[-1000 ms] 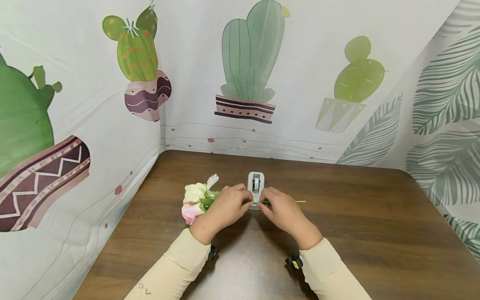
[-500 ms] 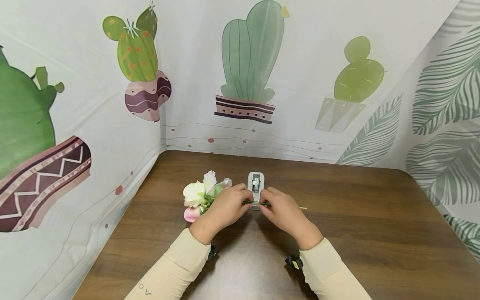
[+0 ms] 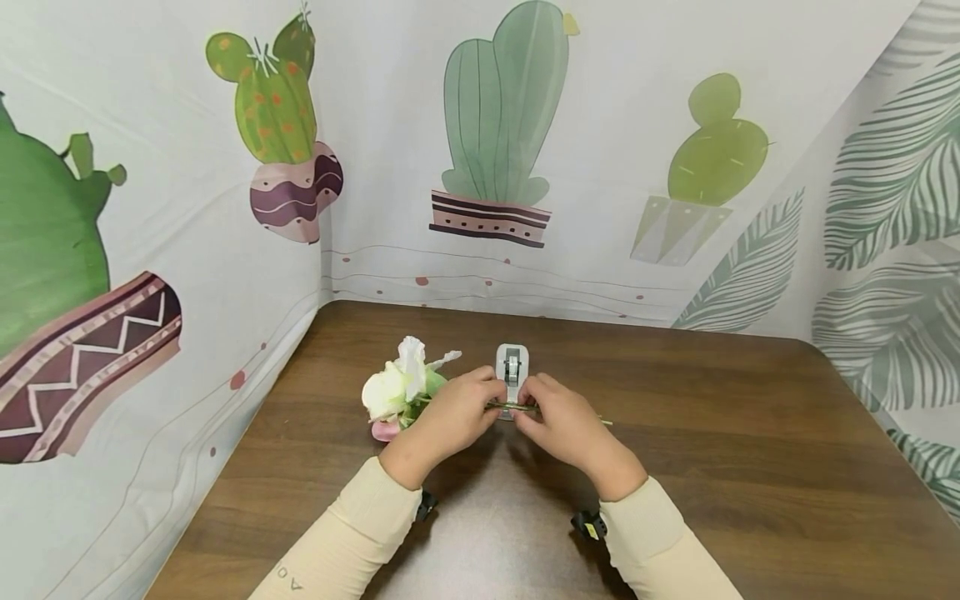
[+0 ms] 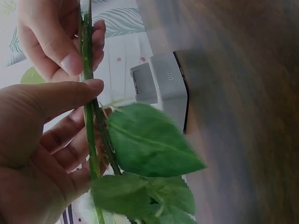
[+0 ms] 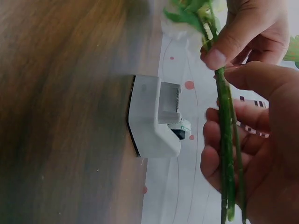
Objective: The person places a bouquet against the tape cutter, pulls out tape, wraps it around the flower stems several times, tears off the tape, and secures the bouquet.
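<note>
Above tape dispenser (image 3: 512, 367), both hands pinch flower stems (image 3: 513, 407) (blooms left)

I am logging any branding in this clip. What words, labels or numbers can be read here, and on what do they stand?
"A O": two letters on the left sleeve, near the bottom edge of the head view; more may be hidden.
Embossed mark on the side of the white tape dispenser: too blurred to read.
Yellow tag on the right wrist strap: too small to read.
Cactus backdrop: pictures only, no words.
</note>
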A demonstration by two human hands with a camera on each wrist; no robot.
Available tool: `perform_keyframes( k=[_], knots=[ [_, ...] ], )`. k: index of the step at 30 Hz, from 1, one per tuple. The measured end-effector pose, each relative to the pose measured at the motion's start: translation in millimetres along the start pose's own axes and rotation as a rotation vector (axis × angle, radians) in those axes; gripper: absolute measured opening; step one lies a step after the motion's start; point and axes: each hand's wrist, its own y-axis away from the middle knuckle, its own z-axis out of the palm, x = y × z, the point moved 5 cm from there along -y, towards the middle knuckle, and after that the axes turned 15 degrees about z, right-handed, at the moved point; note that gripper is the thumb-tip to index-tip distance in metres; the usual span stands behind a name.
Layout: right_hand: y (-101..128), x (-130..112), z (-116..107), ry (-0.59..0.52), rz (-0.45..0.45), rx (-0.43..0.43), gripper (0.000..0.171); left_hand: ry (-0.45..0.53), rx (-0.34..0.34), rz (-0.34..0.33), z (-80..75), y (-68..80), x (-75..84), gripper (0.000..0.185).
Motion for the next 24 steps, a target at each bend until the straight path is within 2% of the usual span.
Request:
perform_keyframes(
  k=[4,12,24],
  knots=[
    [-0.6,0.7,2.8,-0.009,0.039,-0.034,0.012,-0.001,-0.003,0.004,1.9,0.6,-1.1,0.016],
    [-2.2,0.4,5.6,0.021,0.019,-0.016,0.013,-0.006,0.0,0.006,2.5,0.7,-1.6,0.018],
    [-1.9,-0.4,3.9,0.061,-0.014,0.021,0.013,0.057,-0.052,-0.095,9.4,1.1,-3.1,0.018]
  ],
)
